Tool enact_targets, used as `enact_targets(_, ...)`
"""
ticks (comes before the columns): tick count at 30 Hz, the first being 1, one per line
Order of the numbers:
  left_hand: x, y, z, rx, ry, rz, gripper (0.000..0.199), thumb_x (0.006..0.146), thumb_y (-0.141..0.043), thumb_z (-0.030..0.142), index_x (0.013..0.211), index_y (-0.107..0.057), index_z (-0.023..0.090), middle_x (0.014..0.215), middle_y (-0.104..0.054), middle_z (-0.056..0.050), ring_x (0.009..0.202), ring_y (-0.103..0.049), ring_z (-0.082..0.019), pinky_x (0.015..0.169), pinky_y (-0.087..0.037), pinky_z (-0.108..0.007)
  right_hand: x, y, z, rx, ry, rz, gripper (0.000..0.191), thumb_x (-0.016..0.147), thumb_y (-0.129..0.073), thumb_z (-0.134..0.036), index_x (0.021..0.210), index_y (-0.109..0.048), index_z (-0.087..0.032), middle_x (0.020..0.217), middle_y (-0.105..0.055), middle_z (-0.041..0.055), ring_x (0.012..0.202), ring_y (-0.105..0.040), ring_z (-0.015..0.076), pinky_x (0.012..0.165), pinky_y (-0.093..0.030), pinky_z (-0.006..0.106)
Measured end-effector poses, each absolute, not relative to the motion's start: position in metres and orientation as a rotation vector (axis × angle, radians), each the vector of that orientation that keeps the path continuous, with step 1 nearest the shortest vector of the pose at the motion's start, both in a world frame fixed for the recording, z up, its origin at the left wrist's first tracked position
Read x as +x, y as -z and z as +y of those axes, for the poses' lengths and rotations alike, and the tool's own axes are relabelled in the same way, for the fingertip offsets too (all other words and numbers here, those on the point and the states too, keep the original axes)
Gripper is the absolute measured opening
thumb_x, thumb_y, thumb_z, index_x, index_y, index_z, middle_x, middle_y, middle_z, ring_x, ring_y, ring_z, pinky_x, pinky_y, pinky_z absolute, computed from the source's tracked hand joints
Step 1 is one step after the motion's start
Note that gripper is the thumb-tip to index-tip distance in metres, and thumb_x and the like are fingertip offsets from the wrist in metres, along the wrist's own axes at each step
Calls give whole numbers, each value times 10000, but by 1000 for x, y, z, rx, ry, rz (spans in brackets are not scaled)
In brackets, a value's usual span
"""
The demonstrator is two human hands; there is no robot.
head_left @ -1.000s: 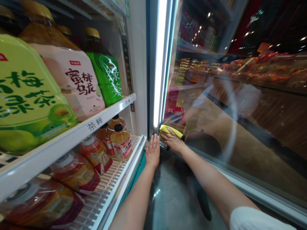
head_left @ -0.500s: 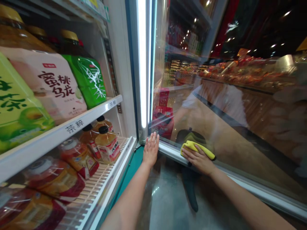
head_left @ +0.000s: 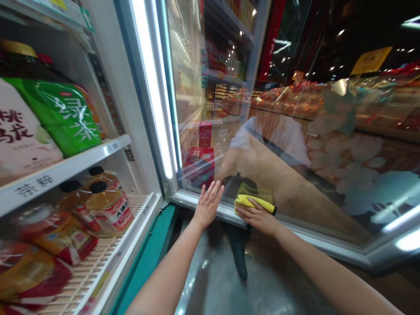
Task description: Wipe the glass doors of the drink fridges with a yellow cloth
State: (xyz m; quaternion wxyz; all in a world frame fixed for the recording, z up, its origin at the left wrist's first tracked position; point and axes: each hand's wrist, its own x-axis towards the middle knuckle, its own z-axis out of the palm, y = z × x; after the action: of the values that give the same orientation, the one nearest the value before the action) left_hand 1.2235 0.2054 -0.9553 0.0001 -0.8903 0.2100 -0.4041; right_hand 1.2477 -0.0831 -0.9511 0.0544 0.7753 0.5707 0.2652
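Near the bottom edge of a glass door (head_left: pixel 295 192), my right hand (head_left: pixel 259 217) presses a folded yellow cloth (head_left: pixel 254 203) against the glass and its pale frame (head_left: pixel 295 234). The cloth lies under my fingers and sticks out past them on both sides. My left hand (head_left: pixel 208 204) is raised with its fingers apart and holds nothing. It is just left of the cloth, in front of the lower frame near the door's hinge corner; whether it touches the frame I cannot tell.
On the left, cooler shelves (head_left: pixel 65 168) hold large tea bottles (head_left: pixel 68 116) and smaller juice bottles (head_left: pixel 110 210). A lit strip (head_left: pixel 154 87) stands upright beside the door. A teal ledge (head_left: pixel 147 249) runs below the shelves. Store displays and reflections show in the glass.
The view has turned right, so the shelves have shifted left. My left hand has moved right along the frame, away from the hinge corner and closer to the cloth. My right hand still holds the cloth.
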Motion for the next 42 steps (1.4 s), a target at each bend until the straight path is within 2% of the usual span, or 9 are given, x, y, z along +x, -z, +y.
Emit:
enact_targets(4,1227,949,171,-2749,1286,866,850,851,-438,-9,1656,-232,175,1694,-347,-104,1624,-120,-223,1332,-37,-528,1232,951,-156,2339,-846,1676,505,977,-487,-83,1421,-616,-285,1527,-599,-12,1431,-511,146,1304,-278,424)
enact_targets(9,1227,939,145,-2676,1356,1011,846,851,-460,3,1652,-251,178,1679,-382,-96,1623,-147,-223,1336,-35,-517,1218,955,-216,2271,-1001,1559,435,1001,-470,-95,1357,-649,-271,1458,-651,-38,1434,-468,130,1328,-143,388)
enact_targets(14,1230,933,116,-2591,1406,1094,799,846,-458,-7,1616,-359,181,1657,-427,-79,1621,-165,-214,1339,-46,-505,1225,965,-187,2326,-993,1449,436,998,-516,-137,1370,-645,-326,1443,-661,-24,1375,-519,171,1217,-345,364)
enact_targets(21,1234,933,61,-2533,1432,1229,685,914,-445,46,1581,-432,204,1635,-465,-40,1610,-209,-173,1343,-23,-468,1217,964,-223,2373,-849,1419,459,973,-530,-124,1381,-636,-307,1406,-680,4,1277,-573,186,1109,-415,384)
enact_targets(27,1235,932,34,-2568,1380,1255,685,936,-426,59,1601,-396,218,1657,-424,-35,1604,-229,-166,1342,-35,-435,1173,935,-326,2386,-782,1131,332,916,-538,-41,907,-773,-276,1167,-761,15,1108,-617,215,938,-447,387)
enact_targets(29,1236,932,30,-2626,1369,1210,675,951,-437,79,1609,-381,214,1663,-410,-37,1606,-224,-182,1341,-42,-436,1163,917,-341,2449,-780,990,281,894,-582,-54,852,-768,-261,1114,-764,40,1075,-613,236,874,-442,392)
enact_targets(36,1240,931,26,-2706,1320,1179,751,927,-462,71,1643,-290,220,1666,-398,-47,1615,-186,-193,1340,-25,-451,1166,894,-324,2429,-1140,1007,351,1003,-488,-104,1031,-770,-310,1202,-762,2,1151,-595,206,999,-375,396)
enact_targets(40,1238,929,24,-2684,1384,1171,771,908,-468,58,1644,-282,189,1674,-379,-62,1626,-118,-207,1339,-23,-469,1185,921,-266,2375,-974,1235,374,1064,-443,-176,1326,-663,-326,1353,-708,-14,1282,-549,177,1010,-412,389)
enact_targets(42,1235,926,18,-2674,1423,1164,764,910,-458,56,1644,-269,148,1674,-376,-89,1628,-107,-219,1338,-37,-489,1193,935,-238,2381,-937,1238,341,1069,-470,-235,1356,-642,-297,1372,-699,9,1293,-545,176,1004,-439,394)
